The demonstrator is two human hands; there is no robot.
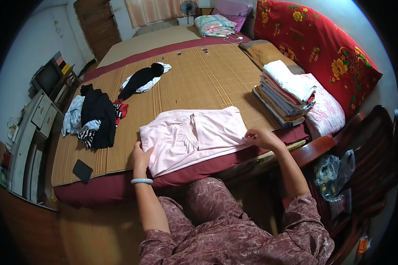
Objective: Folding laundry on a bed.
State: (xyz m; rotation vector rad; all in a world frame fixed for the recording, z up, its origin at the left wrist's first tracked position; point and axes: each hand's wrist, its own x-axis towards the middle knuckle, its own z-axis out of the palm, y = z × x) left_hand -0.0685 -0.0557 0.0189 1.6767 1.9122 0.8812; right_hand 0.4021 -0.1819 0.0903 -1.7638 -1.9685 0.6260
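A pale pink garment point(219, 129) lies partly folded on the bamboo mat, with its gathered elastic waistband showing in the middle. At its left edge is my left hand point(141, 159), thumb over the cloth and fingers along the outer side; a pale bangle circles that wrist. My right hand point(263, 137) pinches the right end of the garment near its front corner, fingertips bent inward. The fabric between my two hands rests flat, with small creases near the waistband.
A stack of folded clothes point(285, 94) stands to the right. Loose dark and white clothes point(98, 116) lie at left, another black-and-white bundle point(142, 79) farther back. A black flat object point(82, 171) rests near the bamboo mat's point(199, 82) front-left corner. A wooden chair point(318, 149) stands at right.
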